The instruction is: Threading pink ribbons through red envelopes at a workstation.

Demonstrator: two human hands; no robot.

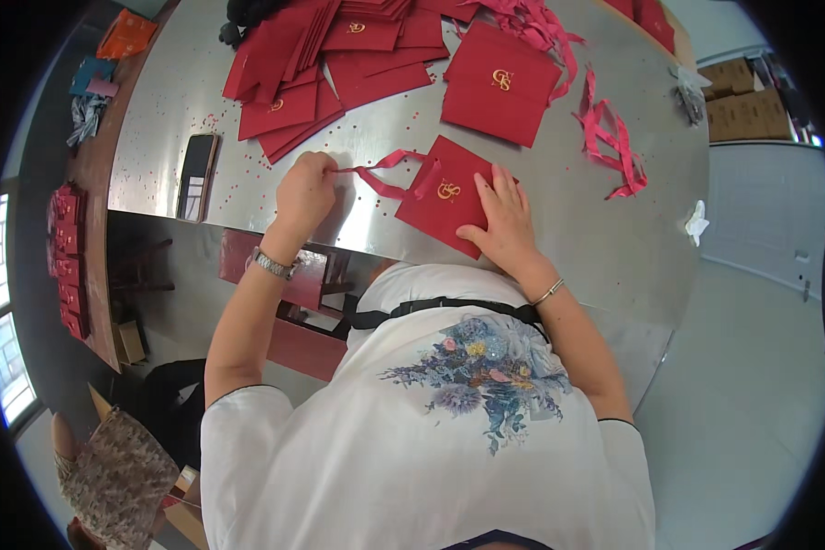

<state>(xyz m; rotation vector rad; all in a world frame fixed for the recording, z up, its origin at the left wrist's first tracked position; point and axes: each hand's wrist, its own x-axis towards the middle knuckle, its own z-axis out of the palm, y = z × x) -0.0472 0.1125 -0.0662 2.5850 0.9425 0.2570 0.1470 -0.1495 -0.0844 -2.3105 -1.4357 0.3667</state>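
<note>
Already L hand [305,188] pinches the red ribbon [385,174]; R hand [504,220], spread, presses the red bag [445,192] flat at table [559,238] near edge. Flat bag pile [339,64] at far edge looks left to do.

Bright, even daylight; window [0,312] glows at far left of metal surface [559,220]. Soft sheen on surface, faint shadows under hands. Fisheye bends edges; black vignette corners. Focus sharp.
</note>
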